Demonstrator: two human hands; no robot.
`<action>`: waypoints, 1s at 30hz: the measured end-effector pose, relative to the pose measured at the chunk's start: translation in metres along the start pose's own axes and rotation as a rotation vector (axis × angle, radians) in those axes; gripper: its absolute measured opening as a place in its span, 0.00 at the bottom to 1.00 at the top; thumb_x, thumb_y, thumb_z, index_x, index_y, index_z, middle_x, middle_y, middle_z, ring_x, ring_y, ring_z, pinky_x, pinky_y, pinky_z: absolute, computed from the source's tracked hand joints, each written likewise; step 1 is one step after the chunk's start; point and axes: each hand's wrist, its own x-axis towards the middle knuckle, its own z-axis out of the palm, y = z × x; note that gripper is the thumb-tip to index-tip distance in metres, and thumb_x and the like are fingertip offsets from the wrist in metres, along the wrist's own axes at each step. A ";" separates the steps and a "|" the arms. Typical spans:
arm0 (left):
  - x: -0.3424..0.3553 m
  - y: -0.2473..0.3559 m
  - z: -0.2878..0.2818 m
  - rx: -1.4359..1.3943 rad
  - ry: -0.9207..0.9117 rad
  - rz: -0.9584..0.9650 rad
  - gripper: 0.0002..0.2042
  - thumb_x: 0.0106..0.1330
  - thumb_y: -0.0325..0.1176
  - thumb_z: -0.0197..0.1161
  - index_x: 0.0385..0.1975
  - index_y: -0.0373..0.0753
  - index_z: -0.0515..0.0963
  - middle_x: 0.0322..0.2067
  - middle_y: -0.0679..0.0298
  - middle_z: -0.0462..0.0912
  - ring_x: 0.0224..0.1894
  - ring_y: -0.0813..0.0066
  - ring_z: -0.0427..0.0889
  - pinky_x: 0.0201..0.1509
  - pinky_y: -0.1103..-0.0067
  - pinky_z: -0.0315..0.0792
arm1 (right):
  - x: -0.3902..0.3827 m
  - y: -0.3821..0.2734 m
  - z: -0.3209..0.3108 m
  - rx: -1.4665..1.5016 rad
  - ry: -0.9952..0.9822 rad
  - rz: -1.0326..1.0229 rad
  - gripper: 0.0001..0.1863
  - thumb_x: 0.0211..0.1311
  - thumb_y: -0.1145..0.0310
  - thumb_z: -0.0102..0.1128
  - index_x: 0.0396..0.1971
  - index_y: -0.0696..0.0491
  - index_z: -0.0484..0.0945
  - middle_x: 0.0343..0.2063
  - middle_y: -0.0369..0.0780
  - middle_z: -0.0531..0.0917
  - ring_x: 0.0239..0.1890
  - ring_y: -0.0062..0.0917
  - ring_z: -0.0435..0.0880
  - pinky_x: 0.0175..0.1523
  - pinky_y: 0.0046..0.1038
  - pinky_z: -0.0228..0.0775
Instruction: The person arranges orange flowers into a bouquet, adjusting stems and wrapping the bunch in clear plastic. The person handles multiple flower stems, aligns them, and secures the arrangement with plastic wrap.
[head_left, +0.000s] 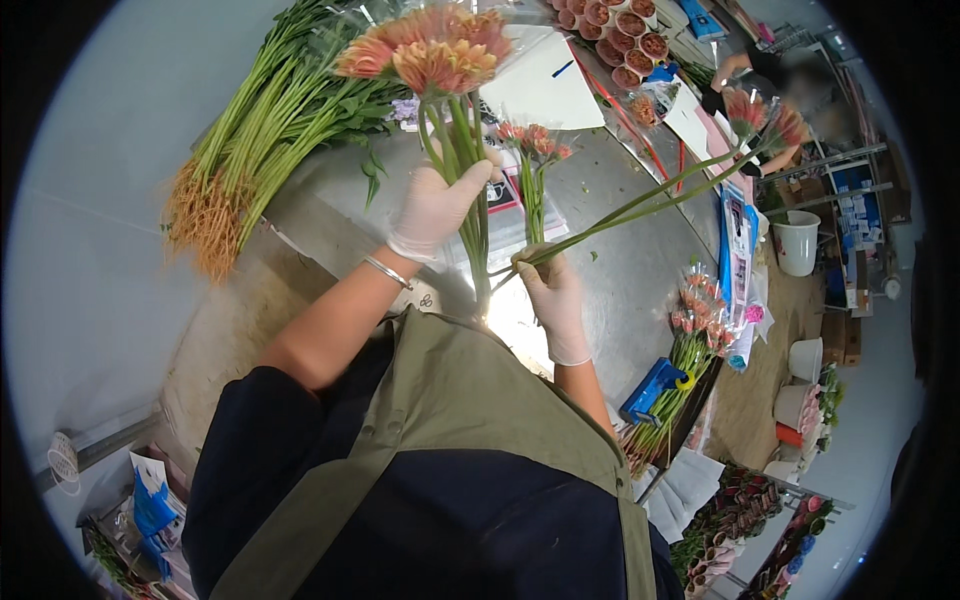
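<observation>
My left hand (440, 200), in a pale translucent glove, is wrapped round an upright bunch of orange-pink flowers (430, 50) by its green stems. My right hand (548, 290), gloved too, pinches the lower ends of long flower stems (640, 205) near the bunch's stem ends; these slant up right to two wrapped blooms (745, 110). Beyond my right hand, a smaller bunch of similar flowers (538, 142) lies over flat packaging on the metal table (640, 290). A large bundle of long green stems with brown roots (210, 220) lies at the table's left side.
At the table's right lie more wrapped flowers (700, 310) and a blue tool (650, 390). Potted or cupped items (625, 40) and a white board (530, 75) are at the back. A co-worker (750, 75) works at the upper right. White buckets (795, 240) stand on the floor.
</observation>
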 end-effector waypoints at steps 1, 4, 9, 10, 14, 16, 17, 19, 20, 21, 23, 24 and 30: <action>-0.001 0.002 0.000 0.012 -0.016 -0.014 0.11 0.66 0.22 0.58 0.48 0.34 0.69 0.39 0.62 0.81 0.40 0.75 0.81 0.48 0.77 0.75 | -0.001 0.001 0.003 -0.062 0.025 -0.053 0.08 0.60 0.80 0.60 0.38 0.58 0.75 0.30 0.36 0.83 0.32 0.17 0.82 0.39 0.20 0.74; -0.003 0.008 0.005 -0.010 -0.067 -0.027 0.08 0.67 0.23 0.57 0.44 0.33 0.71 0.38 0.63 0.81 0.42 0.77 0.81 0.49 0.79 0.75 | -0.004 0.000 0.007 -0.198 0.021 -0.092 0.07 0.59 0.79 0.61 0.38 0.58 0.76 0.29 0.38 0.83 0.30 0.19 0.82 0.36 0.21 0.74; -0.005 0.012 0.009 -0.072 -0.184 -0.027 0.13 0.67 0.23 0.57 0.50 0.32 0.69 0.38 0.63 0.80 0.40 0.76 0.80 0.49 0.77 0.75 | -0.007 0.010 0.006 -0.187 0.063 -0.026 0.08 0.62 0.76 0.60 0.39 0.57 0.72 0.32 0.35 0.80 0.34 0.16 0.78 0.41 0.20 0.71; -0.005 0.013 0.009 -0.066 -0.226 -0.020 0.14 0.67 0.23 0.58 0.51 0.32 0.68 0.38 0.63 0.80 0.40 0.76 0.79 0.48 0.77 0.75 | -0.007 0.015 0.004 -0.138 0.090 -0.031 0.08 0.63 0.77 0.60 0.39 0.57 0.72 0.32 0.36 0.80 0.34 0.16 0.77 0.41 0.20 0.70; -0.010 0.019 0.005 -0.135 -0.305 -0.047 0.16 0.69 0.27 0.57 0.55 0.33 0.68 0.39 0.65 0.80 0.43 0.76 0.78 0.52 0.77 0.72 | -0.006 0.021 -0.006 0.172 0.157 -0.018 0.08 0.63 0.77 0.59 0.39 0.55 0.71 0.30 0.34 0.81 0.29 0.16 0.76 0.35 0.19 0.70; -0.007 0.016 0.001 -0.162 -0.359 -0.038 0.17 0.69 0.26 0.57 0.56 0.33 0.67 0.37 0.64 0.79 0.43 0.75 0.78 0.52 0.75 0.72 | -0.008 0.024 -0.009 0.231 0.134 0.013 0.08 0.64 0.78 0.57 0.39 0.53 0.69 0.34 0.35 0.79 0.32 0.16 0.75 0.37 0.18 0.69; -0.007 0.017 0.000 -0.179 -0.379 -0.044 0.17 0.68 0.25 0.57 0.56 0.32 0.67 0.37 0.64 0.79 0.42 0.74 0.77 0.52 0.75 0.71 | -0.010 0.025 -0.009 0.265 0.133 0.016 0.08 0.64 0.78 0.57 0.39 0.53 0.69 0.34 0.35 0.78 0.32 0.16 0.75 0.37 0.18 0.69; -0.006 0.015 -0.001 -0.190 -0.403 -0.049 0.17 0.68 0.25 0.57 0.56 0.32 0.67 0.38 0.63 0.79 0.42 0.74 0.77 0.53 0.74 0.71 | -0.013 0.026 -0.010 0.306 0.128 0.020 0.08 0.64 0.78 0.57 0.39 0.53 0.69 0.35 0.35 0.77 0.33 0.16 0.75 0.38 0.19 0.69; -0.005 0.013 -0.002 -0.185 -0.404 -0.046 0.17 0.68 0.25 0.57 0.56 0.32 0.67 0.38 0.63 0.79 0.43 0.74 0.77 0.53 0.74 0.71 | -0.014 0.026 -0.012 0.313 0.120 0.020 0.07 0.64 0.78 0.57 0.39 0.53 0.69 0.36 0.36 0.77 0.34 0.17 0.74 0.38 0.19 0.69; -0.006 0.013 -0.002 -0.177 -0.405 -0.044 0.17 0.68 0.25 0.57 0.56 0.32 0.67 0.38 0.63 0.79 0.43 0.74 0.78 0.53 0.74 0.71 | -0.016 0.025 -0.012 0.321 0.112 0.020 0.07 0.64 0.78 0.56 0.39 0.53 0.69 0.36 0.36 0.76 0.34 0.17 0.74 0.38 0.19 0.69; -0.008 0.012 -0.002 -0.172 -0.379 -0.041 0.16 0.68 0.26 0.58 0.54 0.34 0.68 0.36 0.63 0.79 0.42 0.72 0.79 0.51 0.74 0.73 | -0.021 0.021 -0.011 0.315 0.113 0.013 0.07 0.64 0.78 0.56 0.38 0.53 0.69 0.36 0.36 0.77 0.35 0.17 0.75 0.38 0.19 0.70; -0.009 0.011 -0.001 -0.172 -0.366 -0.037 0.15 0.68 0.27 0.58 0.53 0.36 0.68 0.35 0.63 0.79 0.41 0.71 0.79 0.49 0.74 0.74 | -0.023 0.019 -0.010 0.310 0.114 0.008 0.07 0.64 0.79 0.56 0.38 0.53 0.69 0.36 0.36 0.77 0.35 0.18 0.76 0.38 0.19 0.70; -0.012 0.010 -0.002 -0.154 -0.340 -0.036 0.15 0.67 0.27 0.60 0.52 0.36 0.68 0.36 0.62 0.79 0.41 0.70 0.80 0.49 0.72 0.75 | -0.033 0.021 -0.007 0.327 0.149 -0.032 0.08 0.64 0.79 0.55 0.39 0.53 0.69 0.36 0.37 0.76 0.38 0.20 0.78 0.39 0.20 0.71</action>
